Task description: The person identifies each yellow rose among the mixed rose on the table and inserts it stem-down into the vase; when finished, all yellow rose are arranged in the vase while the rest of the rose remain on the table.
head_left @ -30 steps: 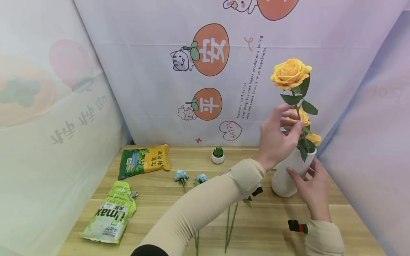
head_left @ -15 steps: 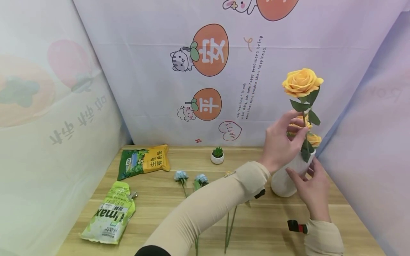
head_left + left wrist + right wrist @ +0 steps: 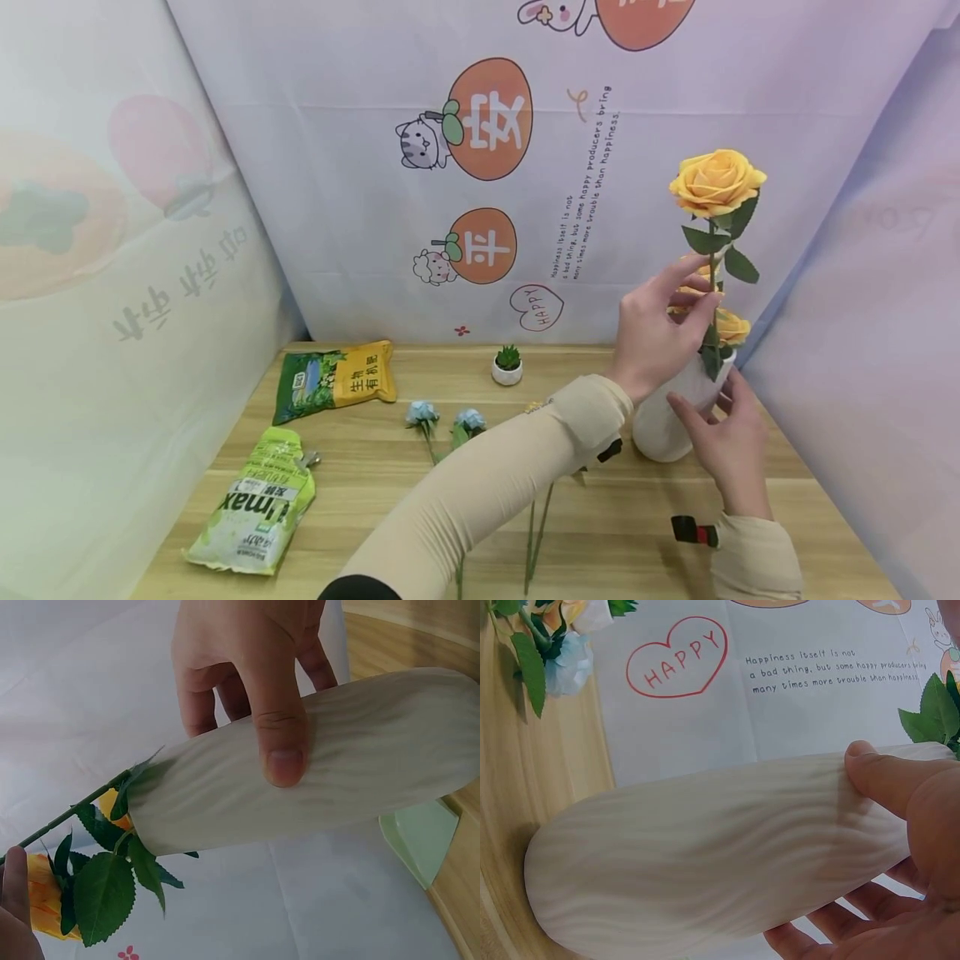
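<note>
My left hand (image 3: pixel 660 332) pinches the stem of a long yellow rose (image 3: pixel 717 183) between thumb and fingers, over the mouth of a white vase (image 3: pixel 663 423). The rose stands upright, its lower leaves overlapping the vase rim. Another yellow rose (image 3: pixel 732 327) is in the vase, and one more bloom is partly hidden behind my left fingers. With my right hand (image 3: pixel 726 446) I grip the vase near its upper part, thumb in front and fingers behind. The vase leans to the right. Wavy ridges show on it (image 3: pixel 697 855) in the right wrist view.
Two blue flowers (image 3: pixel 422 414) lie at mid-table, partly under my left sleeve. A small potted succulent (image 3: pixel 507 367) stands at the back. On the left lie a green-yellow bag (image 3: pixel 335 381) and a lime bag (image 3: pixel 258 504). Cloth walls surround the table.
The yellow rose and my left hand have shifted right and slightly down; the rose bloom dipped, then rose a little. The stem is now more upright. My right hand and the vase stayed nearly still.
</note>
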The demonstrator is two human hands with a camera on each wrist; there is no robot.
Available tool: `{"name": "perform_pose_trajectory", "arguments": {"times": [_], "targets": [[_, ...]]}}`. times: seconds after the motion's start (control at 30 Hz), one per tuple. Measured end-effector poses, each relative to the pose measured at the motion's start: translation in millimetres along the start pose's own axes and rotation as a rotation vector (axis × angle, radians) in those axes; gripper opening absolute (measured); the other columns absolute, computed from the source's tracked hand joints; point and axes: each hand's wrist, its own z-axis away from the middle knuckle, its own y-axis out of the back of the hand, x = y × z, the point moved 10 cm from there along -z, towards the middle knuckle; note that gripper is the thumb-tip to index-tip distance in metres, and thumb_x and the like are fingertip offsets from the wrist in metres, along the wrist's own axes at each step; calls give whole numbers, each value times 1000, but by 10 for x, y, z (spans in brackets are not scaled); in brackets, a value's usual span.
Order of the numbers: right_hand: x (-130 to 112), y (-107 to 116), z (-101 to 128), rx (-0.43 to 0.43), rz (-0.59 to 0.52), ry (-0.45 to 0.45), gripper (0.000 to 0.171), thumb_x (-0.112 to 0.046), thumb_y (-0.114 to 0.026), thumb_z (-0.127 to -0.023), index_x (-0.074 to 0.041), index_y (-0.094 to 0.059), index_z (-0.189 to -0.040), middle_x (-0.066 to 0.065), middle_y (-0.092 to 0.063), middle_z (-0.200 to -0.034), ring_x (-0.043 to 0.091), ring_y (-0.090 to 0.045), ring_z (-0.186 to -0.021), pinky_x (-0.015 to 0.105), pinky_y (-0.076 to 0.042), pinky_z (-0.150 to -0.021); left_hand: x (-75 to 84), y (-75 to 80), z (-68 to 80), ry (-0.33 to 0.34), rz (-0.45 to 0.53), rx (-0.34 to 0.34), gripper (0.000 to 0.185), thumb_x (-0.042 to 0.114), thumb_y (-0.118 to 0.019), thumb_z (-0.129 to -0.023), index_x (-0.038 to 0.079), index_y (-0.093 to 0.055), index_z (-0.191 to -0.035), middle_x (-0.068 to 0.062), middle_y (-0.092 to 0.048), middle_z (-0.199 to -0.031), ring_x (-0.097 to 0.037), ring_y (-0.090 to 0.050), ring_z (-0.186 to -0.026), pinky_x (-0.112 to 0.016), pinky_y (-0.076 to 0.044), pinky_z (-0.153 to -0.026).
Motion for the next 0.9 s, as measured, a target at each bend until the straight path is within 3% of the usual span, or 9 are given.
{"name": "perform_pose_trajectory", "arguments": {"times": [0.3,0.5,0.7,0.9], "targets": [[16,-14,-4,-11,7,-16,90,-37,-82,-98,-19,-31,-170,20,-44,-164,54,-51,-140,69,-51,-102,45,75,-65,-24,-46,34,36,1,-76,-99,7,-68,-134,-9,-76,-104,1,-74,-90,-9,-56,-81],[1,-2,-2,-7,6,-25,90,-37,-82,-98,-16,-32,-169,24,-47,-160,53,-52,-140,68,-51,-102,-7,34,-21,-32,-82,-10,35,-1,-76,-99,4,-71,-133,-9,-76,-104,2,-72,-89,-6,-54,-81],[-3,3,1,-4,21,-22,89,-37,-83,-97,-17,-34,-169,21,-47,-162,53,-53,-139,66,-52,-102,-76,-23,61,-29,-104,-66,35,-2,-74,-98,1,-73,-133,-11,-77,-103,-5,-75,-93,-5,-53,-80],[0,-1,4,-9,28,-18,88,-38,-82,-98,-16,-34,-168,21,-46,-163,54,-52,-138,68,-52,-101,-183,-98,155,26,-128,-138,30,3,-74,-100,2,-75,-130,-8,-79,-108,3,-70,-94,-5,-53,-81]]}}
